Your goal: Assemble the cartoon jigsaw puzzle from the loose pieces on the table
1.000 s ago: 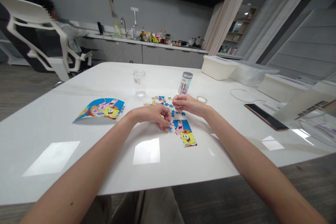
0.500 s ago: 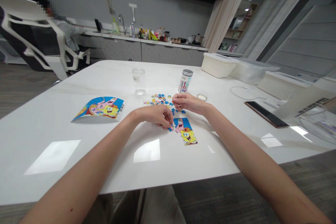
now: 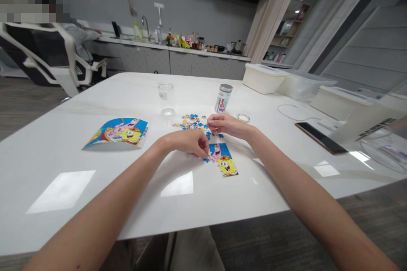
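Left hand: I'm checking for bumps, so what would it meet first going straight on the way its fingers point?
The left hand would probably meet the joined puzzle section first, at its left edge; they look so close that I can't tell whether they touch.

A kitchen that is part office, curved silver metal tap (image 3: 146, 28), long row of flat grey cupboards (image 3: 180, 64), little dark bottles (image 3: 169, 38), round shiny metal pot (image 3: 238, 45), white-framed black desk chair (image 3: 40, 48)
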A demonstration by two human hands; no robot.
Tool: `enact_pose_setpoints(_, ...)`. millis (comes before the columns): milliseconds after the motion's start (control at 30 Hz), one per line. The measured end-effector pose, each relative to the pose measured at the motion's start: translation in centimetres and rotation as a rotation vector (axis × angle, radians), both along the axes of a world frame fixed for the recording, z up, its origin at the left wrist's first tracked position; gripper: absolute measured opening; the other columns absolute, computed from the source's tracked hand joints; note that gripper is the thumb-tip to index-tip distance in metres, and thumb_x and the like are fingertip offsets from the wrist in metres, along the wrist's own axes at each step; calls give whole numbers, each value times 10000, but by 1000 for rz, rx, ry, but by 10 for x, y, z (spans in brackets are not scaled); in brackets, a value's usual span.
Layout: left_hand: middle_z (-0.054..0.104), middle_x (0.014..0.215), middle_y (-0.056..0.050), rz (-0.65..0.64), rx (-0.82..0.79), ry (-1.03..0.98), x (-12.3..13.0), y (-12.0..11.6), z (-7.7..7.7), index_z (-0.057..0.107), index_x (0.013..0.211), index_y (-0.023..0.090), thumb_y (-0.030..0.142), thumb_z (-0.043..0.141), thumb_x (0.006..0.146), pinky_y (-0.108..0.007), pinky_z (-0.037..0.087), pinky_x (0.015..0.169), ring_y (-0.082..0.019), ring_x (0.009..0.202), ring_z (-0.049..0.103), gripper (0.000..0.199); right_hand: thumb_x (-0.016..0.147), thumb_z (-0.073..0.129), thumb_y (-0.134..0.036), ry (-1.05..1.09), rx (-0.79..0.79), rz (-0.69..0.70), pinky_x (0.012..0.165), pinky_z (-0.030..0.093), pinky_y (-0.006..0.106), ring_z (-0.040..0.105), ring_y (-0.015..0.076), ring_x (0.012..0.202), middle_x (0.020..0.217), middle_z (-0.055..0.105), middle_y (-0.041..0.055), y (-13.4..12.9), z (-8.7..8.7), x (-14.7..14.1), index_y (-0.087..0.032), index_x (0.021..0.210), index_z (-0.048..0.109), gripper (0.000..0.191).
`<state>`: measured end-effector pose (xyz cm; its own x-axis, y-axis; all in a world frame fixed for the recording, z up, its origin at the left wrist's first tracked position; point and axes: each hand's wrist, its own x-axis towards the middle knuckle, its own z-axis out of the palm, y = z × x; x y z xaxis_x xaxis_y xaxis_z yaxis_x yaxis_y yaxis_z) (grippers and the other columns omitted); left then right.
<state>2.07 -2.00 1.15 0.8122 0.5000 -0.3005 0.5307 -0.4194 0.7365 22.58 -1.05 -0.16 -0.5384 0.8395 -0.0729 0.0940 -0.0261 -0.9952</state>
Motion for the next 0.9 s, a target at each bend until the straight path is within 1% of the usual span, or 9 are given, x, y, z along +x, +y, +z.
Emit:
enact_pose_setpoints(133, 657, 641, 0, 21, 3, 0, 0, 0, -1, 672, 739, 159, 245, 676, 667, -200, 405, 515, -103, 547, 560, 112, 808, 693, -327, -1, 3, 4, 618, 405, 238, 491, 82, 619, 727, 575, -18, 1, -1, 1, -164, 811, 621, 179)
enact_pose_setpoints(433, 681, 654, -1, -27, 34, -35, -2, 6, -8, 703, 746, 163, 253, 697, 661, -184, 405, 518, -94, 552, 566, 123, 792, 691, -367, -33, 21, -8, 601, 401, 245, 492, 91, 618, 735, 568, -11, 4, -5, 0, -172, 814, 611, 212)
enact_pose_setpoints(500, 678, 645, 4, -32, 24, -61, -3, 6, -8, 701, 735, 165, 249, 695, 661, -180, 398, 513, -87, 540, 558, 112, 802, 661, -398, -96, 134, -94, 595, 398, 259, 487, 102, 594, 694, 564, -14, 4, -4, -4, -180, 813, 593, 229)
enact_pose_setpoints(567, 679, 641, 1, -23, 5, -60, -3, 7, -9, 702, 732, 165, 253, 699, 654, -184, 395, 506, -91, 535, 558, 117, 816, 627, -391, -254, 349, -258, 582, 375, 269, 478, 117, 569, 638, 553, -17, 1, -1, -10, -189, 806, 582, 207)
enact_pose_setpoints(633, 679, 634, -6, 1, -20, -36, -2, 7, -11, 704, 733, 165, 256, 706, 646, -196, 401, 504, -105, 539, 568, 126, 833, 600, -332, -497, 600, -408, 593, 345, 276, 478, 130, 577, 623, 553, -12, -5, 4, -18, -198, 804, 593, 138)
enact_pose_setpoints(700, 683, 640, -13, -5, -9, -30, -2, 7, -13, 709, 735, 164, 253, 721, 636, -212, 419, 528, -120, 561, 584, 134, 845, 571, -276, -718, 736, -330, 589, 315, 281, 471, 137, 577, 626, 562, -5, -14, 7, -22, -211, 806, 607, 84)
enact_pose_setpoints(767, 686, 646, -13, 0, 10, -38, -2, 7, -14, 707, 728, 167, 238, 713, 645, -220, 426, 547, -126, 580, 594, 109, 860, 541, -254, -790, 862, -214, 606, 329, 289, 489, 151, 607, 678, 584, 16, -21, 6, -21, -217, 835, 608, 80)
enact_pose_setpoints(833, 686, 642, -9, 3, 3, -36, -2, 6, -15, 705, 718, 173, 241, 716, 647, -224, 424, 544, -127, 573, 595, 99, 875, 509, -252, -784, 997, -205, 648, 367, 307, 516, 177, 668, 739, 595, 46, -25, 2, -16, -215, 858, 605, 104)
enact_pose_setpoints(900, 682, 636, -3, 12, -3, -49, -3, 5, -14, 704, 705, 178, 254, 730, 641, -225, 426, 543, -127, 573, 596, 102, 897, 470, -270, -786, 1038, -241, 650, 388, 313, 526, 190, 686, 729, 581, 53, -26, -3, -7, -218, 851, 602, 149)
